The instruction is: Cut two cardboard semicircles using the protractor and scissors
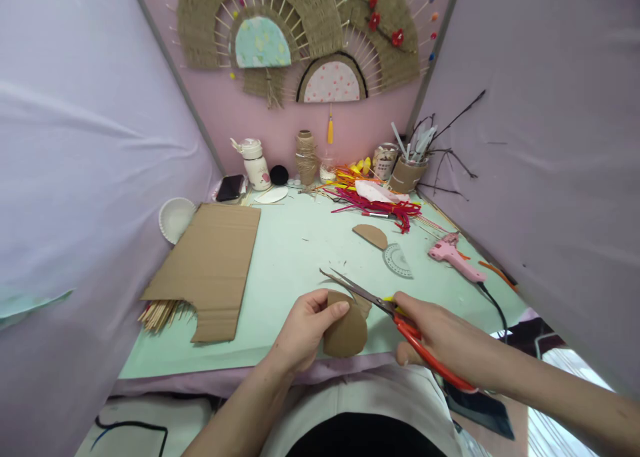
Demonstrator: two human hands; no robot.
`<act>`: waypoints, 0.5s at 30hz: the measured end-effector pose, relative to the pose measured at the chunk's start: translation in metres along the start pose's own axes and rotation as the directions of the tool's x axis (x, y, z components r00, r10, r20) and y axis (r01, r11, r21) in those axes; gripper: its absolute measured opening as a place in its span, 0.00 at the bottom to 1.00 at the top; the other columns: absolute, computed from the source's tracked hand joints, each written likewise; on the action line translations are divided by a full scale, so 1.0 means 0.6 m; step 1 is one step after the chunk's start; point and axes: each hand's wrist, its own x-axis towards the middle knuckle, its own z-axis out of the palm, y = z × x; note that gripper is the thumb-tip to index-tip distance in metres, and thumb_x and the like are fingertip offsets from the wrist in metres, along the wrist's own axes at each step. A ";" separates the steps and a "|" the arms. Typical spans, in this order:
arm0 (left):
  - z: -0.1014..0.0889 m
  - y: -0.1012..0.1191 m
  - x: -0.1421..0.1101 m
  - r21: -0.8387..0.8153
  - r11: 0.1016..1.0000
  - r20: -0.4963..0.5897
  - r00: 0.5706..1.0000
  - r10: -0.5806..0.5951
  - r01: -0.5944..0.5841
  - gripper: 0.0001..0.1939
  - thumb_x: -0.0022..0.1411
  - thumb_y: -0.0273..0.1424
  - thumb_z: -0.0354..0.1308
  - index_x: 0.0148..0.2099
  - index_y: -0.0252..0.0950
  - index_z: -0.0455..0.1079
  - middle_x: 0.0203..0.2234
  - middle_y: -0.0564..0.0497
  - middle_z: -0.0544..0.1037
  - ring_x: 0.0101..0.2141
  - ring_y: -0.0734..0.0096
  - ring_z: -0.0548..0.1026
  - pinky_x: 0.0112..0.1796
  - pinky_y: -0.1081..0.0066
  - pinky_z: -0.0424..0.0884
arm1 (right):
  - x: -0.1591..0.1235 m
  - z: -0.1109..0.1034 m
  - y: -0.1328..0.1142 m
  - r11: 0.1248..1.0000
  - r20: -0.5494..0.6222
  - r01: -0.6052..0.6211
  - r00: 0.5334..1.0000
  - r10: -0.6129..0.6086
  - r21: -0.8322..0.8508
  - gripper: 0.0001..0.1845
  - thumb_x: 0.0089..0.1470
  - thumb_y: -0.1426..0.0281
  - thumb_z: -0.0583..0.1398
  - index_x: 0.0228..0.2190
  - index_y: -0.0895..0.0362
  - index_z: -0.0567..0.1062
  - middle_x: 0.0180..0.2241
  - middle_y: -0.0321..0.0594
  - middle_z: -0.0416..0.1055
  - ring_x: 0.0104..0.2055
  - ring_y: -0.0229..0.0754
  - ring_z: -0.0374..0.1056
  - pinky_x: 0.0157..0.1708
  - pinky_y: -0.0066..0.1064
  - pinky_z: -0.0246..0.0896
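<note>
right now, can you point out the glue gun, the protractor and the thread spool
Pink glue gun [456, 258]: head view, on its body.
Clear protractor [399, 262]: head view, on the middle of its half-disc.
Thread spool [305, 158]: head view, on the wound thread.

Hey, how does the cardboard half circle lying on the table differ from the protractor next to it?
The half circle is brown and opaque, while the protractor is see-through. The half circle looks plain on top, whereas the protractor carries printed scale marks. Both are roughly half-round and lie on the green tabletop.
</note>
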 end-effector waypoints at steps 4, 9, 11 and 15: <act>0.000 -0.003 -0.002 0.047 0.998 -0.011 0.999 0.053 -0.052 0.12 0.53 0.39 0.65 0.33 0.35 0.77 0.30 0.50 0.79 0.32 0.70 0.71 0.35 0.73 0.64 | 0.003 0.006 0.003 0.991 -0.069 0.051 0.996 -0.060 -0.125 0.19 0.45 0.58 0.64 0.29 0.51 0.59 0.29 0.35 0.68 0.27 0.42 0.63 0.24 0.30 0.52; -0.004 -0.002 -0.009 0.143 0.984 0.038 0.994 0.100 -0.104 0.08 0.57 0.34 0.62 0.35 0.36 0.77 0.32 0.50 0.79 0.36 0.69 0.72 0.40 0.72 0.65 | 0.003 0.007 0.002 0.961 -0.090 0.146 0.981 -0.171 -0.235 0.23 0.47 0.50 0.63 0.32 0.53 0.62 0.33 0.40 0.68 0.31 0.46 0.65 0.28 0.33 0.56; -0.006 -0.002 -0.009 0.153 0.984 0.039 0.995 0.092 -0.097 0.07 0.57 0.34 0.62 0.35 0.36 0.77 0.32 0.50 0.79 0.36 0.69 0.72 0.39 0.72 0.65 | 0.003 0.007 0.000 0.956 -0.083 0.148 0.981 -0.173 -0.253 0.24 0.47 0.49 0.63 0.32 0.53 0.62 0.32 0.40 0.68 0.31 0.46 0.65 0.28 0.33 0.56; -0.007 -0.008 -0.005 0.133 0.987 0.048 0.995 0.087 -0.093 0.07 0.56 0.33 0.62 0.35 0.35 0.77 0.32 0.50 0.79 0.35 0.70 0.72 0.38 0.73 0.65 | 0.000 0.011 0.000 0.961 -0.060 0.134 0.986 -0.153 -0.243 0.27 0.43 0.47 0.65 0.30 0.53 0.60 0.31 0.38 0.69 0.31 0.46 0.65 0.27 0.32 0.55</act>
